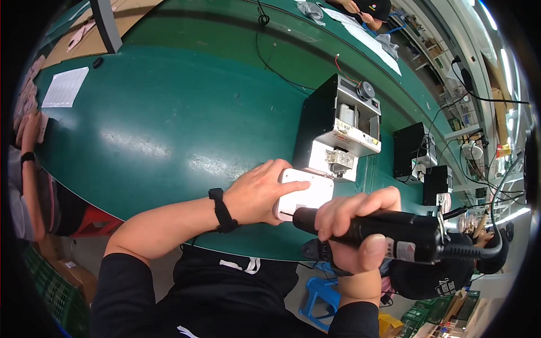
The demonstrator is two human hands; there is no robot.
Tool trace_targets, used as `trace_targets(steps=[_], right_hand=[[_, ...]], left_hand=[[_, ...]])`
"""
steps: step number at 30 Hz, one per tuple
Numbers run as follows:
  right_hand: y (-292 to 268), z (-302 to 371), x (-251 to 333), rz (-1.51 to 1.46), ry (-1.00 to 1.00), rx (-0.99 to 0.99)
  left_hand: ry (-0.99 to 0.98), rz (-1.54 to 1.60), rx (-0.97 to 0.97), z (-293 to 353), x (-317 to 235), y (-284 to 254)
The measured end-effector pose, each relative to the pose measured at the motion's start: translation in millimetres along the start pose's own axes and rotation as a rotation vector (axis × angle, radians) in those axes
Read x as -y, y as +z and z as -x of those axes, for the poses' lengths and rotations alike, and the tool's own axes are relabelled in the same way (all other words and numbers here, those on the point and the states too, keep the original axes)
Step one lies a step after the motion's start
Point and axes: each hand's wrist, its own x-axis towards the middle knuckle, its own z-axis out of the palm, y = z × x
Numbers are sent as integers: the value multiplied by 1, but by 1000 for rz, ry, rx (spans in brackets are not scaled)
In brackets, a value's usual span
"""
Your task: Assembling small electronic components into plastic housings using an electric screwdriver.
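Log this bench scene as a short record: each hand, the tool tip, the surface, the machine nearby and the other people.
Left hand: holds the white case, thumb on its upper face
Right hand: grips the black corded power screwdriver
Tool tip: at the case's near left corner; contact unclear
Surface: green tabletop
Machine: black-and-silver unit, just beyond the case
Other people: co-worker at the left edge, co-worker across the top, co-worker at the right
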Motion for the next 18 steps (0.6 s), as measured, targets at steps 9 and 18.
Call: trace_targets(steps=[9,18], right_hand=[[7,0,-13,-2,28,77],[-23,4,-6,42,-196,18]], left_hand=[[10,-5,-29,4,6,-3],[-24,55,75,-7,-9,-8]])
